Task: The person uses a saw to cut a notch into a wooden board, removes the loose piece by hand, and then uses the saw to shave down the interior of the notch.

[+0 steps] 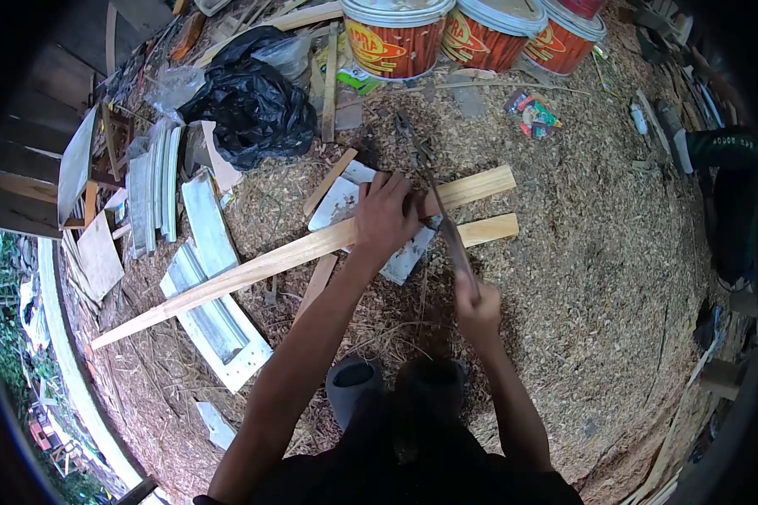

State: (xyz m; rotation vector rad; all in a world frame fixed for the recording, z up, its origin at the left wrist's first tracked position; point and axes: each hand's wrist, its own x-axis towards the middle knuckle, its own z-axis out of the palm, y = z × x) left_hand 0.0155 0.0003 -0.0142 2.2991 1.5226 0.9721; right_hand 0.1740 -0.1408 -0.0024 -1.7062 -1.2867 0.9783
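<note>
My left hand [385, 212] grips a long pale wooden plank [269, 268] near its right end, knuckles up and fingers curled over the edge. The plank runs diagonally from the lower left to the upper right. In my closed right hand [478, 313] is the handle of a long, narrow, dark-bladed cutting tool [449, 225]; its blade crosses the plank just right of my left hand and points away from me. Under the plank lies a stained white block [333, 204]. A shorter wood piece [490, 229] sits just below the plank's right end.
Wood shavings cover the ground. Several paint buckets [396, 42] stand at the back, left of a colourful wrapper [532, 114]. A black plastic bag [261, 105] and grey-white moulded pieces [215, 295] lie leftward. Another person's dark-clothed leg [727, 210] is at right. My sandals [354, 389] are below.
</note>
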